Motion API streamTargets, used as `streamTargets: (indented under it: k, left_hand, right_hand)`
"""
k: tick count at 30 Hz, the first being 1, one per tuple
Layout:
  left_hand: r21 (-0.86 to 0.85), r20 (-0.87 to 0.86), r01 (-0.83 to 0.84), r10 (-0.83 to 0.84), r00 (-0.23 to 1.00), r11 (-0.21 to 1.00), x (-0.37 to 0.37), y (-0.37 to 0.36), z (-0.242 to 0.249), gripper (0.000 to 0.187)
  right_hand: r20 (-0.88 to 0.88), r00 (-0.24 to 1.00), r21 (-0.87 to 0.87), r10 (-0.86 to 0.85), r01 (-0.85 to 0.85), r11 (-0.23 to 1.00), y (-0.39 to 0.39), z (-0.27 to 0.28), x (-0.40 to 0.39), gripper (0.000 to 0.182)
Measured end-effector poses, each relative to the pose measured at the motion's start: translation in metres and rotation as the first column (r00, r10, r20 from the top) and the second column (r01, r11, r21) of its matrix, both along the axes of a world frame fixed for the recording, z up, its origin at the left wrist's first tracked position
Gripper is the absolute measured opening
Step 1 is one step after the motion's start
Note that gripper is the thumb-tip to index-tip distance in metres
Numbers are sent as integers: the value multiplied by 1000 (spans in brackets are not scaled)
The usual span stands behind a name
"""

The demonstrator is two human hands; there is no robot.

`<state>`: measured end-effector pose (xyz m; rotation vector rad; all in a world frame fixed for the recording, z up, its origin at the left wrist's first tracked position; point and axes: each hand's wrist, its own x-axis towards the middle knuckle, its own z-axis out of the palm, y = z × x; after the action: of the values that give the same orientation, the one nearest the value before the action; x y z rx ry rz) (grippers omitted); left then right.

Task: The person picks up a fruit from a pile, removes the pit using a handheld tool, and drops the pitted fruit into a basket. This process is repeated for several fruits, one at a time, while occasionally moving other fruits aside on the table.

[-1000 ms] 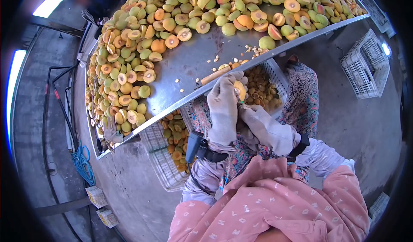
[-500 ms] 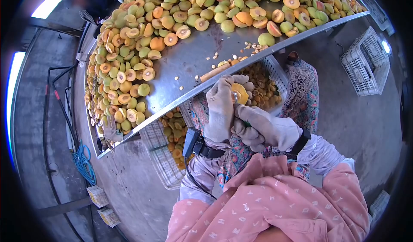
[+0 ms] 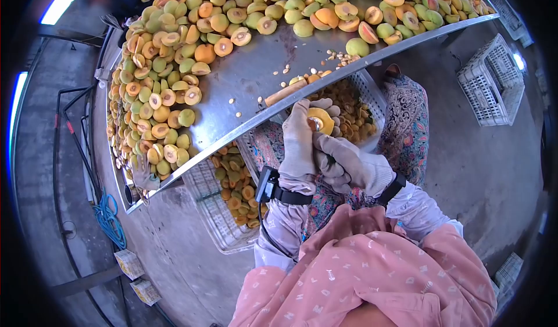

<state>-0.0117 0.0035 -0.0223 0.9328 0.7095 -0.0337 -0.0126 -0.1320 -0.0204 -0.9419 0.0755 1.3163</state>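
My left hand (image 3: 301, 135), in a pale work glove, grips a yellow peach half (image 3: 324, 119) with its cut face turned towards me. My gloved right hand (image 3: 349, 163) is closed just below it, around a small hand tool whose handle is mostly hidden. A metal tip (image 3: 314, 125) of the tool meets the middle of the peach half, at the pit. Both hands are in front of the metal table's edge, above my lap. Beyond them stands a crate (image 3: 376, 99) of cut peach pieces.
Many halved peaches (image 3: 165, 97) are heaped on the metal table (image 3: 232, 89). Loose pits and a wooden stick (image 3: 285, 93) lie by its rim. A glove (image 3: 144, 175) rests at the left corner. Another crate (image 3: 224, 243) holds peach halves; a white crate (image 3: 494, 86) stands right.
Both hands stay together at the peach half, with the right hand turned slightly. The view has shifted a little, so the table appears further left.
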Motion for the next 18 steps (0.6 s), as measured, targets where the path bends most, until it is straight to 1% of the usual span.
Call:
streamTargets:
  k: [1,2,3,4,5,6,7,8,9,10,11,12,13,14,15,17,18]
  left_hand:
    - [76,4,13,-14,1000,997,4,-2,-1,43]
    - [214,71,28,-44,996,976,4,-2,-15,39]
    - [211,68,33,-48,997,977,3,-2,-18,39]
    - [351,188,30,-103,977,936,0,-1,-19,38]
    - [483,303,3,-171,938,875,-1,0,-19,36]
    - [492,318,26,-207,925,870,-1,0,-11,40]
    - [495,317,28,-210,925,868,1,2,-3,40]
    - [334,198,138,-212,957,932,2,4,6,42]
    - [148,75,221,-233,970,964,1,5,11,45]
    - [-38,104,198,-193,976,979,0,6,-1,51]
    - [-38,105,193,-189,976,980,0,6,-5,51]
    - [-113,59,138,-132,989,984,0,5,-8,49]
    - [-187,8,78,-78,997,979,0,5,-13,48]
    - [-518,97,23,32,995,855,-5,11,-27,48]
    - [-348,77,-7,36,996,937,-7,13,-31,47]
    - [-272,129,17,19,992,962,-8,19,-32,47]
    - [6,150,-66,64,987,998,-12,24,-34,45]
  right_hand:
    - [114,993,13,-15,14,1000,-2,-1,2,49]
    - [89,995,-16,31,-30,999,-3,-5,3,50]
    - [86,996,-18,27,-26,999,-5,-6,6,50]
    - [-113,989,49,97,-92,995,-6,-6,11,51]
    - [-295,939,131,179,-146,981,-6,-6,15,51]
    - [-366,909,199,199,-132,971,-4,-11,15,52]
    - [-365,910,203,199,-131,970,-3,-15,15,52]
    - [-401,895,218,196,-114,969,-2,-17,15,51]
    - [-439,878,231,193,-98,968,-2,-19,13,51]
    - [-442,875,232,196,-100,968,-2,-18,11,51]
    - [-337,931,164,138,-87,983,-1,-16,8,50]
    - [-224,971,97,82,-62,993,0,-14,7,50]
    - [-226,971,95,84,-64,993,-1,-10,6,50]
    - [-12,997,89,77,-75,993,-2,-5,4,50]
    - [202,977,84,71,-90,992,-2,-3,2,49]
    - [222,972,82,82,-102,991,-1,-10,8,49]
    - [200,979,121,42,-67,990,-4,-16,10,48]
